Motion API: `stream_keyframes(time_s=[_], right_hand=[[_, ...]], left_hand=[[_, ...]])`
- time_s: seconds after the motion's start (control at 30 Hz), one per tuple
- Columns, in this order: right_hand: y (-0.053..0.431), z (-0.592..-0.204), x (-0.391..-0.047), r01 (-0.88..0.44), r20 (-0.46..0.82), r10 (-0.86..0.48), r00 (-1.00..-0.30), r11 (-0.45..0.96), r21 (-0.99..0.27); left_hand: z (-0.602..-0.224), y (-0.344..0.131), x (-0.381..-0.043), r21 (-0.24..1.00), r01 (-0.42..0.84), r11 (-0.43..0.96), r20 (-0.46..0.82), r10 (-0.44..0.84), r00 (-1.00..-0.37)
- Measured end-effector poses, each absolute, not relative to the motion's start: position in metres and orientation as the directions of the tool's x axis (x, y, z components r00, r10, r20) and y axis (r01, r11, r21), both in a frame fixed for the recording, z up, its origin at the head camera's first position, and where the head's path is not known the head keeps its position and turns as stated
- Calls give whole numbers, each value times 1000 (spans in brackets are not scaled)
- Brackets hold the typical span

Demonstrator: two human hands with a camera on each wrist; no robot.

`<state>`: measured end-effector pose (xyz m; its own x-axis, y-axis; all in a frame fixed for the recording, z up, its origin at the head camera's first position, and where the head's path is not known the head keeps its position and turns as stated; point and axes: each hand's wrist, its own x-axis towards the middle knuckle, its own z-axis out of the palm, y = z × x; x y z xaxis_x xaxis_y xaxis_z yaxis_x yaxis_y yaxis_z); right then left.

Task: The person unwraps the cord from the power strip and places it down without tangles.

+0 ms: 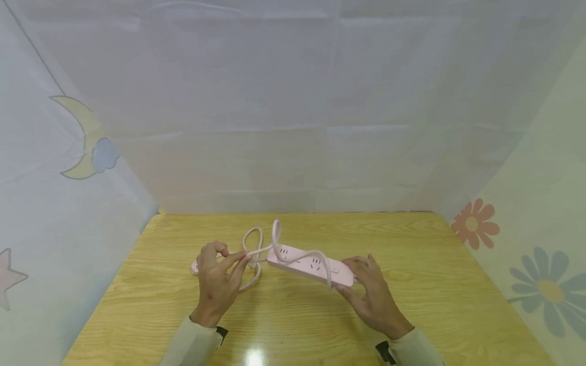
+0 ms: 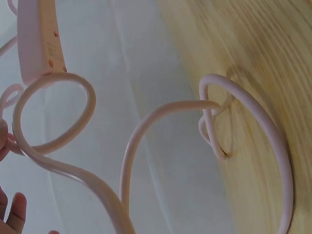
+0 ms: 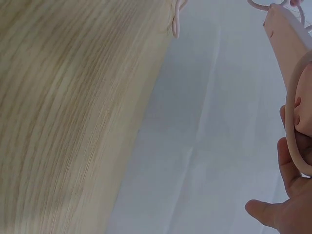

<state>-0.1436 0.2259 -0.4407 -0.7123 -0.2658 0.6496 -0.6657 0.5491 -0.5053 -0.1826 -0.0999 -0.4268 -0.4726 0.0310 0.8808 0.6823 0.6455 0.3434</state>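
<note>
A pale pink power strip [image 1: 302, 266] is held up over the table, tilted down to the right. My right hand [image 1: 376, 301] grips its right end, thumb on the near side and fingers at the far side. My left hand [image 1: 217, 285] pinches the pink cord [image 1: 261, 250] between thumb and fingertips, left of the strip. One stretch of cord arches across the sockets and hangs over the strip's right part. In the left wrist view, the cord [image 2: 146, 122] makes several loops, some lying on the wood. The plug [image 1: 195, 268] shows partly behind my left hand.
The wooden table [image 1: 435, 284] ends at a pale sheet [image 1: 293, 168] hanging along its back. Side sheets carry a moon [image 1: 87, 137] at the left and flowers [image 1: 549, 291] at the right. Light glares on the table's near part.
</note>
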Motion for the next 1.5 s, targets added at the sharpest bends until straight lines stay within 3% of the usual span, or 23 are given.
stream_keyframes(time_s=[0.13,0.43,0.97,1.2,1.5], right_hand=[[226,-440,-144,-643,644,-242,-726,573,-509],[225,-444,-144,-609,637,-205,-743,601,-517],[226,-445,-146,-603,649,-153,-745,571,-557],[226,-446,-145,-605,650,-151,-744,565,-561],[226,-446,-143,-611,648,-151,-746,542,-577]], left_hand=[[-428,-104,-181,297,720,627,885,104,-455],[-435,-114,-175,282,791,543,825,284,-489],[-445,-125,-172,203,832,516,762,451,-465],[-448,-125,-171,216,817,535,725,472,-501],[-455,-121,-169,240,761,603,636,495,-593]])
